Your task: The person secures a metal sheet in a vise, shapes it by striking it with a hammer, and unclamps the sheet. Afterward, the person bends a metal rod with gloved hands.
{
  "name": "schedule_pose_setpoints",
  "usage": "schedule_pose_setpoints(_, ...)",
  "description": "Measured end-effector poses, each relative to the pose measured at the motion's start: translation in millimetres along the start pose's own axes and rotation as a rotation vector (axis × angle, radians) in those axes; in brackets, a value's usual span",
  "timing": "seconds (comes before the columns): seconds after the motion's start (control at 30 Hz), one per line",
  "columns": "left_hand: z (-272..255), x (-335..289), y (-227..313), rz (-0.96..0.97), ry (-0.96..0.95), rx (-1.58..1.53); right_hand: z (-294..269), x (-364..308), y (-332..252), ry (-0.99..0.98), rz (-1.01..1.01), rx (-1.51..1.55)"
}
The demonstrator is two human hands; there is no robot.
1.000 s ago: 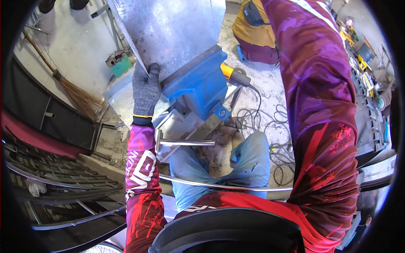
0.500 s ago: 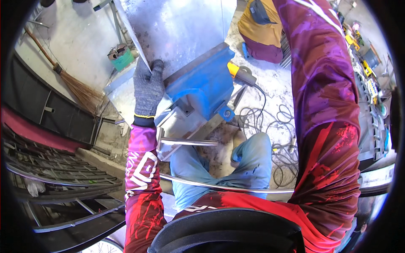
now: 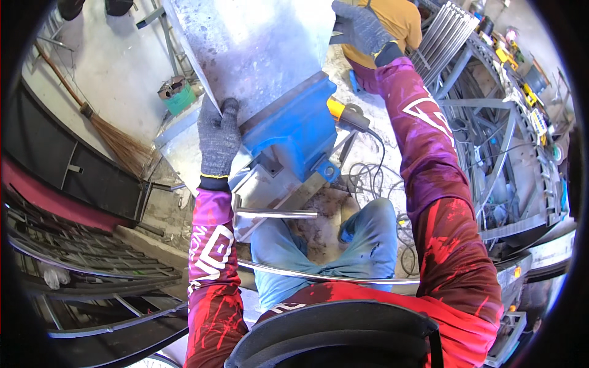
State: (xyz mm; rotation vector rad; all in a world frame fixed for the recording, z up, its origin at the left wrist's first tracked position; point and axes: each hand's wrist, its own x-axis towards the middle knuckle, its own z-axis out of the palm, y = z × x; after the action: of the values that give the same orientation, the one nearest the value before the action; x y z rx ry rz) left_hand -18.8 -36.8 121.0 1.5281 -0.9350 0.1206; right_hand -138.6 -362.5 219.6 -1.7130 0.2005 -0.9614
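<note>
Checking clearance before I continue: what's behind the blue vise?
Past the right side of the blue vise, a yellow and dark power tool shows partly, with its cord. The vise covers the tool's other end, and anything else directly behind is hidden.

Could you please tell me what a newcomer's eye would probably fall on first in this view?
Probably the big, shiny metal sheet at top centre, with the gloved left hand gripping its lower left edge and the gloved right hand by its upper right edge. Next, the bright blue vise just below the sheet, near the middle. Then perhaps the straw broom leaning at the left.
</note>
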Motion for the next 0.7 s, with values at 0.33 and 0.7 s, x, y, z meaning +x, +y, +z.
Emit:
schedule_pose_setpoints(0.33, 58, 15, 19, 0.137, -0.035, -0.1, -76, 44, 22, 0.116, -0.597, -1.593)
schedule_pose_setpoints(0.7, 31, 12, 12, 0.084, -0.059, -0.015, -59, 37, 43, 0.273, -0.983, -1.526)
